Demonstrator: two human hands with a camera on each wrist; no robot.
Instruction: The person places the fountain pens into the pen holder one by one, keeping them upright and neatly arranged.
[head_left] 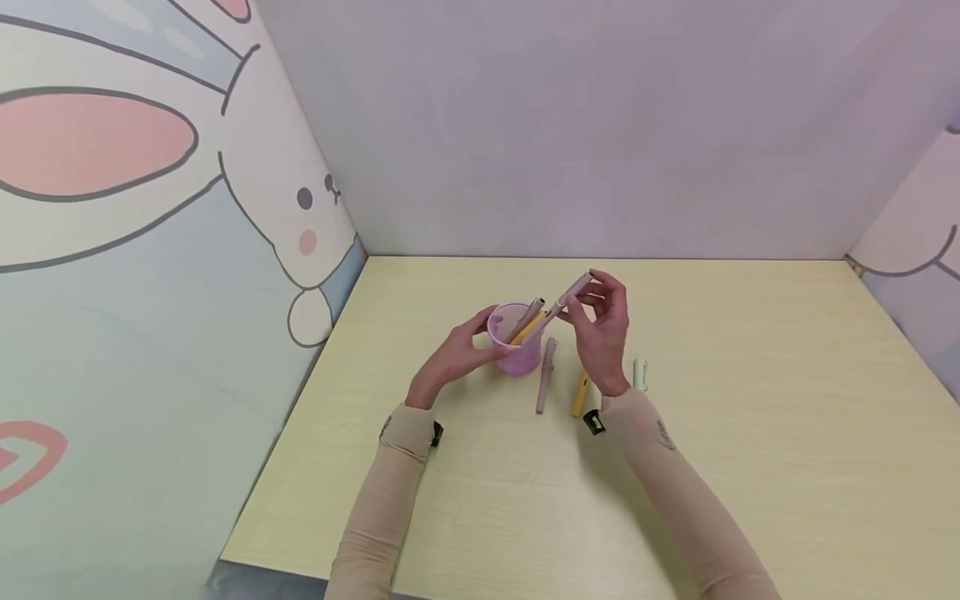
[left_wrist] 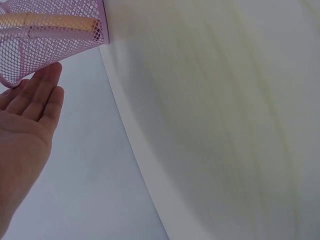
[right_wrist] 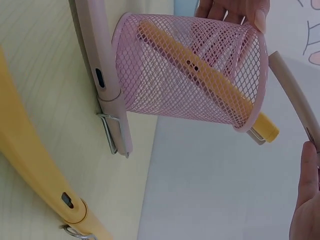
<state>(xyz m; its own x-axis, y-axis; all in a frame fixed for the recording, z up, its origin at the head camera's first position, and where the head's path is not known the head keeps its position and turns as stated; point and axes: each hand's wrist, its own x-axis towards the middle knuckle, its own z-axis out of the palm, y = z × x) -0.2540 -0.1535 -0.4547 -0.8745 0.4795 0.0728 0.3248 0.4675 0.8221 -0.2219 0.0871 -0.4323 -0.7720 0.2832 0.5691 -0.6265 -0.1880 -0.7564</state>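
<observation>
A pink mesh pen holder (head_left: 522,362) stands upright on the table, and my left hand (head_left: 459,355) grips it near the rim, thumb on the near side and fingers behind. Inside it lean a yellow pen (right_wrist: 266,128) and a dull mauve pen (head_left: 534,305) with a dark end. Between thumb and fingertips my right hand (head_left: 602,327) pinches another mauve pen (head_left: 577,288), tilted down toward the holder's mouth. In the right wrist view this pen's lower end is right at the rim. Only the left hand's palm and some fingers (left_wrist: 47,90) appear in the left wrist view.
On the pale wood table (head_left: 480,500) lie a mauve pen (head_left: 546,382) beside the holder, a yellow pen (head_left: 580,395) below the right hand and a light green pen (head_left: 639,373) partly behind the right wrist. Walls stand behind the table and at both sides.
</observation>
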